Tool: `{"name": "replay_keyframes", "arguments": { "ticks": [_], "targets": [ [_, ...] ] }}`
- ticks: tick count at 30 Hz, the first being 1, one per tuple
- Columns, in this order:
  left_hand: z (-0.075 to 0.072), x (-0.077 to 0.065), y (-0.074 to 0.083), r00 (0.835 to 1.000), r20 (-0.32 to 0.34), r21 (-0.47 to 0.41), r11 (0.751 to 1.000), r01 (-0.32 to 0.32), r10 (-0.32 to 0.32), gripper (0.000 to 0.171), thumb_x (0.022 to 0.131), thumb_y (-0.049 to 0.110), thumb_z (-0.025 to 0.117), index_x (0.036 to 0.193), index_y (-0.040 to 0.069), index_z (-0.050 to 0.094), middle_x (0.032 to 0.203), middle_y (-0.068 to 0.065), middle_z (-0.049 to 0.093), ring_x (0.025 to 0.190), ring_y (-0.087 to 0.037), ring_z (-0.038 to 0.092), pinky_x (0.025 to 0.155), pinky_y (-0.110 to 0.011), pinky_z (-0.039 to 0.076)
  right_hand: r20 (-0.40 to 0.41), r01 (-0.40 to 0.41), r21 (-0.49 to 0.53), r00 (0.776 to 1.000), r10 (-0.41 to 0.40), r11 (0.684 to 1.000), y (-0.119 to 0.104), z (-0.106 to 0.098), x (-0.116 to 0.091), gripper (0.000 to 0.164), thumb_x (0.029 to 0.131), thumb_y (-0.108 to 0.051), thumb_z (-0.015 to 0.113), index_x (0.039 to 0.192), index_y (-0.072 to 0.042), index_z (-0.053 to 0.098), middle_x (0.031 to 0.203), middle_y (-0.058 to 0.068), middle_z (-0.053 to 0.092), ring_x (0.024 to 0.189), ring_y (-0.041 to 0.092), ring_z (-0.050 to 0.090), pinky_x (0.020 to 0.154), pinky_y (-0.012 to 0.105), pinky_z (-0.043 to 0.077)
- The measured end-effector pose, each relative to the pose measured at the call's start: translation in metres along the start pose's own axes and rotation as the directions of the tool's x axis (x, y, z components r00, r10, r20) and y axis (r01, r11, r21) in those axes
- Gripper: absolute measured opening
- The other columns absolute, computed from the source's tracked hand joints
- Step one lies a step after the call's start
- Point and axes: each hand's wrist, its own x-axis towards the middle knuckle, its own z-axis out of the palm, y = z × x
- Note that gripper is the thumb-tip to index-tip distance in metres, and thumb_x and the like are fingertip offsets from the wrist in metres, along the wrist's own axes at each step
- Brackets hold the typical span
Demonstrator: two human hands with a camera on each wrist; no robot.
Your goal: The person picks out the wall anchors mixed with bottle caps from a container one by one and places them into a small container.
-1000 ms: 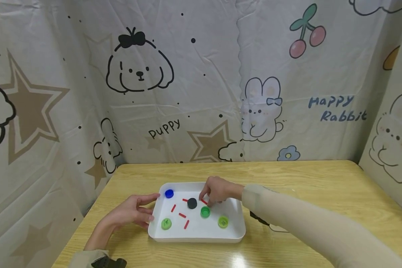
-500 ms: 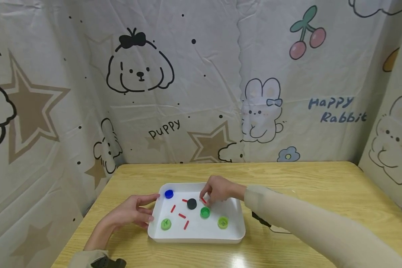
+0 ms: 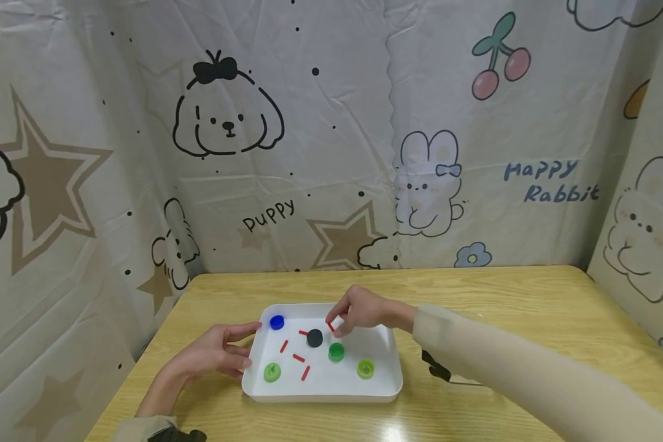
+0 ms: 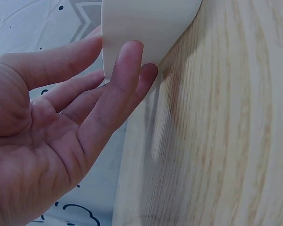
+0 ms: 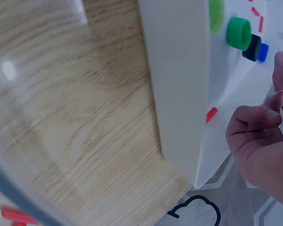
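My left hand [image 3: 221,350] rests against the left wall of a white rectangular tray [image 3: 320,397], thumb at the rim. In the left wrist view its fingers lie loosely along the tray's outer side. Over the tray's back right part, my right hand [image 3: 360,308] pinches a short red stick [image 3: 331,327] between thumb and index finger. Below it in the tray are a black cap [image 3: 314,338] and a green cap [image 3: 336,352]. Several other red sticks lie scattered to the left, such as one red stick [image 3: 299,358] near the middle.
Also in the tray are a blue cap [image 3: 277,322], a light green cap [image 3: 272,372] and a yellow-green cap [image 3: 366,369]. One red stick [image 5: 211,114] lies by the tray wall. The wooden table [image 3: 508,301] meets a printed curtain [image 3: 287,178] behind.
My right hand has risen slightly and drawn back toward the right, with the red stick lifted between its fingertips. My left hand has stayed at the tray's left wall.
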Motion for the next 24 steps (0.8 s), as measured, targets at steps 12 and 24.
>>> {"name": "replay_keyframes", "arguments": {
  "ticks": [12,24],
  "targets": [
    [0.001,-0.002,0.0,1.0,-0.013,0.02,1.0,0.007,-0.006,0.087,0.089,0.0,0.081,0.161,-0.007,0.032,0.153,-0.035,0.047,0.119,-0.04,0.068,0.079,-0.049,0.064,-0.023,0.043,0.069,0.999,-0.042,0.997,-0.006,-0.009,-0.008,0.029,0.086,-0.011,0.089,0.114,-0.008,0.083,0.069,-0.002,0.048,0.075,0.014,0.049,0.069,0.029,0.038],
    [-0.002,-0.001,-0.002,1.0,0.011,0.002,1.0,0.003,-0.003,0.088,0.089,0.0,0.081,0.162,-0.006,0.031,0.152,-0.034,0.048,0.119,-0.039,0.069,0.081,-0.05,0.064,-0.051,0.013,0.102,0.999,-0.008,0.995,-0.002,-0.015,-0.031,0.023,0.086,-0.012,0.088,0.108,-0.013,0.084,0.07,-0.002,0.049,0.076,0.015,0.049,0.071,0.031,0.037]
  ]
}}
